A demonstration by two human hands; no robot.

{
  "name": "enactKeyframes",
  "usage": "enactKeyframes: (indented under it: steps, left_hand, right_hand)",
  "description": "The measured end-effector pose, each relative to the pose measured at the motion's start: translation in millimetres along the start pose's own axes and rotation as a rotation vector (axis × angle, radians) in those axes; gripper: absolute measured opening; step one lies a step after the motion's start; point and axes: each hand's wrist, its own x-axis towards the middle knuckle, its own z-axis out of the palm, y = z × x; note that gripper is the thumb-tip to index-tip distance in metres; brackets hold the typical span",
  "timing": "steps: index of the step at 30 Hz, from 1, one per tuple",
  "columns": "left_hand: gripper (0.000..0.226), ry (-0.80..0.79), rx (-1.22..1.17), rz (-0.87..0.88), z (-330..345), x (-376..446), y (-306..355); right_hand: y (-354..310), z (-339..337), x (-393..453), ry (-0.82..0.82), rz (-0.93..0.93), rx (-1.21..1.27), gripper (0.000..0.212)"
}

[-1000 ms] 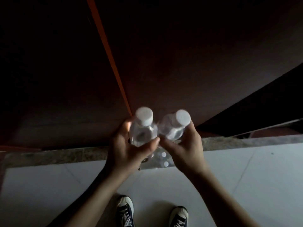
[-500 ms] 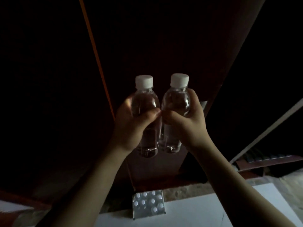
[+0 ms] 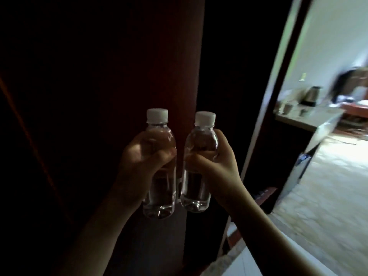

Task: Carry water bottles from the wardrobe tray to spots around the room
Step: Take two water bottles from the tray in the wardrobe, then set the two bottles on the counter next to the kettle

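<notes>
Two clear water bottles with white caps stand upright side by side in front of me. My left hand [image 3: 139,162] grips the left bottle [image 3: 159,194] around its middle. My right hand [image 3: 217,166] grips the right bottle [image 3: 196,192] the same way, thumb across its front. The bottles almost touch each other. Behind them is the dark reddish-brown wardrobe panel [image 3: 99,76]. The wardrobe tray is out of view.
To the right a doorway opens onto a bright room with pale carpet [image 3: 328,186]. A counter [image 3: 310,120] there carries a kettle [image 3: 311,95] and cups. A dark door frame [image 3: 278,96] edges the opening. White floor tile [image 3: 249,263] shows at the bottom.
My view has swung up and to the right, from the floor and wardrobe base to the doorway. Both hands kept hold of the bottles and raised them upright.
</notes>
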Motion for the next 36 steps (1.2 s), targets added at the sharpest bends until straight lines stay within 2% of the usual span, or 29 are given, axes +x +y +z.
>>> enactKeyframes:
  steps: [1,3,6,13,17,20,26,31,36]
  left_hand:
    - [0.055,-0.035,-0.059,-0.024,7.1,8.6,-6.8]
    - [0.045,-0.210,-0.191,-0.017,30.7,13.5,-8.7]
    - [0.059,-0.327,-0.254,-0.001,92.7,22.7,-12.9]
    - [0.065,-0.599,-0.353,-0.029,246.9,21.8,-8.3]
    - [0.037,-0.696,-0.430,-0.053,333.1,20.0,-1.6]
    - [0.040,-0.730,-0.459,-0.067,388.7,20.0,2.1]
    - [0.033,-0.770,-0.486,-0.074,494.5,29.5,-6.4]
    - [0.055,-0.789,-0.482,-0.111,568.3,60.2,-32.6]
    - [0.047,-0.786,-0.495,-0.134,646.3,116.5,-77.8]
  right_hand:
    - [-3.7,-11.8,-2.4,0.050,-0.004,-0.009,0.035]
    - [-13.9,-40.5,-9.8,0.150,-0.015,-0.037,0.035]
    - [-32.4,-94.3,-25.1,0.292,-0.026,-0.123,0.037]
    - [-87.2,-229.5,-57.9,0.557,-0.070,-0.356,0.051]
    - [-110.7,-303.9,-72.8,0.654,-0.099,-0.443,0.041]
    - [-124.7,-350.8,-78.4,0.708,-0.122,-0.441,0.043]
    - [-132.1,-449.6,-74.4,0.741,-0.145,-0.492,0.039]
    - [-110.7,-525.6,-46.6,0.776,-0.134,-0.492,0.041]
    - [-73.2,-605.0,6.3,0.781,-0.119,-0.514,0.042]
